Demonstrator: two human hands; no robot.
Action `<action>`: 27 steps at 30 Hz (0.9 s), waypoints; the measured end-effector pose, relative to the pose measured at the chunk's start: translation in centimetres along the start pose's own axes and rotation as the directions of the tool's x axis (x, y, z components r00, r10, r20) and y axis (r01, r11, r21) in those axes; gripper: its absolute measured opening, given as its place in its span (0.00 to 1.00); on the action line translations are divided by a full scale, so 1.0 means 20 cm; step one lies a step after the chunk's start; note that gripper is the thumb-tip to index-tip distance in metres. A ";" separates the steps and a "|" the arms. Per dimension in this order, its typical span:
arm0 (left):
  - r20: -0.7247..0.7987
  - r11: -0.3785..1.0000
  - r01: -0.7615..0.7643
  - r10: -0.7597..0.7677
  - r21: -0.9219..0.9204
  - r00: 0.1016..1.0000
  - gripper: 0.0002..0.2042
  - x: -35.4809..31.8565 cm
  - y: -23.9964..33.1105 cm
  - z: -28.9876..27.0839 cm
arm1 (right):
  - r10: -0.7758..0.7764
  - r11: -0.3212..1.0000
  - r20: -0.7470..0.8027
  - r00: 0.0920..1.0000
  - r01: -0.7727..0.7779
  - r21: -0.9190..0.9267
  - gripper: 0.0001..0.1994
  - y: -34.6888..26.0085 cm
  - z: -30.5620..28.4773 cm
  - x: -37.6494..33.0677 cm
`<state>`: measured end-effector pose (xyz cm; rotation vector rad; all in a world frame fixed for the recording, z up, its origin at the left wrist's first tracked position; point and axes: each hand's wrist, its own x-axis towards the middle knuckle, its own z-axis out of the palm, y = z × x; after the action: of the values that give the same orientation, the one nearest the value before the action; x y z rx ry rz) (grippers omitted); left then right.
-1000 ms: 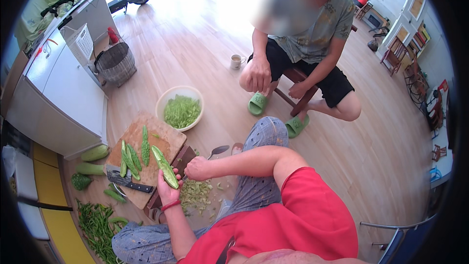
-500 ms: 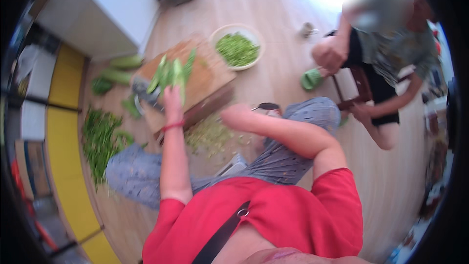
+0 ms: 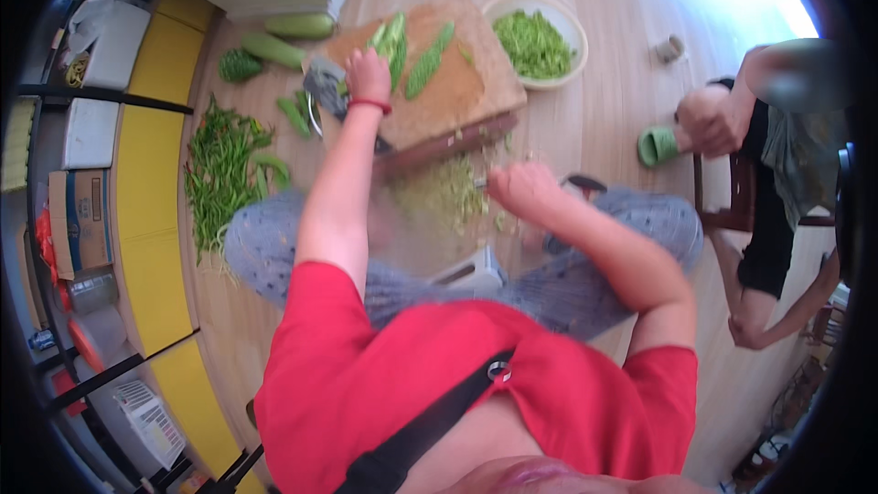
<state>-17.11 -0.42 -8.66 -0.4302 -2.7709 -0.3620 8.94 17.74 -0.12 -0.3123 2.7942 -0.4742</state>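
At the left side of the wooden chopping board (image 3: 476, 101), my left hand (image 3: 369, 78) closes over bitter melon pieces (image 3: 391, 48), with pale insides showing. Just to their right, a separate bumpy green bitter melon piece (image 3: 430, 59) lies on the board. My right hand (image 3: 526, 190) is closed in front of the board, above the floor. A short thin metal tip (image 3: 480, 183) pokes out of it, the rest hidden by the fingers. Beside my left wrist is a dark grey crumpled thing (image 3: 325, 87), partly covered by the arm.
A white bowl (image 3: 578, 41) of chopped greens stands right of the board. Pale scraps (image 3: 448, 197) litter the floor before it. Green peppers (image 3: 224, 160), long gourds (image 3: 274, 50) and a round bumpy one (image 3: 240, 64) lie left. Another person (image 3: 722, 123) sits at right; yellow-fronted shelves (image 3: 151, 210) line the left.
My view has shifted, so the board and bowl appear farther right and higher. Pieces spread beneath my left hand are now fewer there, and one lies apart. My right hand remains closed near the board.
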 end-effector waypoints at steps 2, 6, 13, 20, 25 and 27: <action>-0.053 0.997 -0.069 0.070 0.023 0.996 0.11 0.11 0.17 -0.10 | -0.026 1.000 -0.113 0.993 0.024 -0.020 0.07 0.06 -0.10 -0.01; -0.049 0.892 -0.449 0.447 -0.051 0.893 0.13 -0.01 0.14 0.02 | 0.001 0.999 0.214 0.977 0.011 -0.054 0.06 0.03 -0.10 -0.04; 0.033 0.953 -0.299 0.300 -0.043 0.953 0.18 0.05 0.40 0.03 | -0.025 0.999 -0.179 0.984 0.028 0.016 0.10 0.06 -0.18 -0.05; 0.285 0.751 0.238 -0.069 -0.616 0.956 0.13 0.00 0.36 0.02 | 0.041 0.995 -0.099 0.994 -0.031 0.097 0.11 0.06 -0.15 -0.08; 0.736 -0.558 0.748 0.324 -0.359 0.595 0.14 -0.20 0.30 -0.12 | 0.080 0.980 -0.136 0.987 -0.053 0.193 0.10 0.06 -0.20 -0.04; 0.678 -0.710 0.666 0.374 -0.229 0.633 0.17 -0.32 0.41 -0.25 | 0.114 0.963 -0.133 0.985 -0.077 0.258 0.09 0.05 -0.22 0.02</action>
<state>-7.27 4.16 -4.64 0.3907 -0.9357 -3.8818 7.02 19.90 3.37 -0.0885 2.8278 -0.8507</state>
